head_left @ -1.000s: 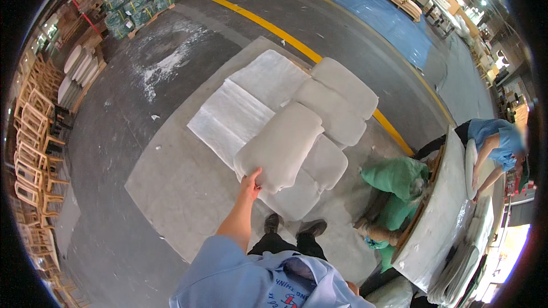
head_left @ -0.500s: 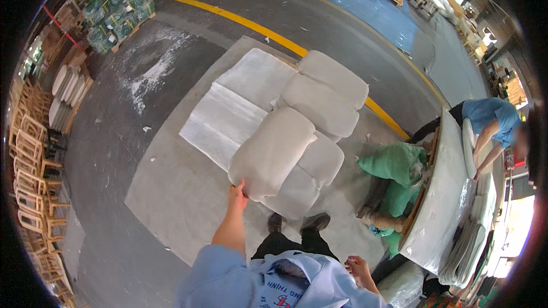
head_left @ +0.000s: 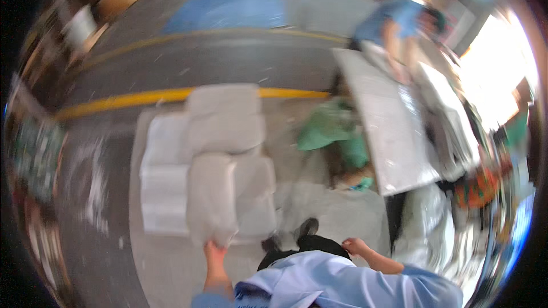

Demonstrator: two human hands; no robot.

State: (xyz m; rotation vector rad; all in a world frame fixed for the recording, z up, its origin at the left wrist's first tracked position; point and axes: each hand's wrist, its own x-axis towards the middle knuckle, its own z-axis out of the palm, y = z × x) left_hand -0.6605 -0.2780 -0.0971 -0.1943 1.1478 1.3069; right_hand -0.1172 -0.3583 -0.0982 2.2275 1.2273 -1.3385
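Observation:
My left hand [head_left: 215,248] grips the near end of a pale grey padded cushion [head_left: 210,197], fingers at its edge partly blurred. That cushion leans over a second grey cushion [head_left: 254,197] on its right. Beyond them lies another padded cushion [head_left: 225,118]. White foam sheets [head_left: 164,197] lie flat at the left of the cushions, partly under them. My right hand [head_left: 355,245] is held near my right hip, away from the cushions, its fingers curled together with nothing visible in them.
The stack rests on a large grey floor sheet [head_left: 149,268]. Green sacks [head_left: 328,126] stand at the right beside a long white-topped table [head_left: 394,131]. Across the table a co-worker in a blue shirt [head_left: 379,20] bends over it. A yellow floor line [head_left: 134,99] runs behind.
My view has swung to the right, so the scene shifts left and blurs. My left hand stays at the cushion's near end. My right hand remains near my hip.

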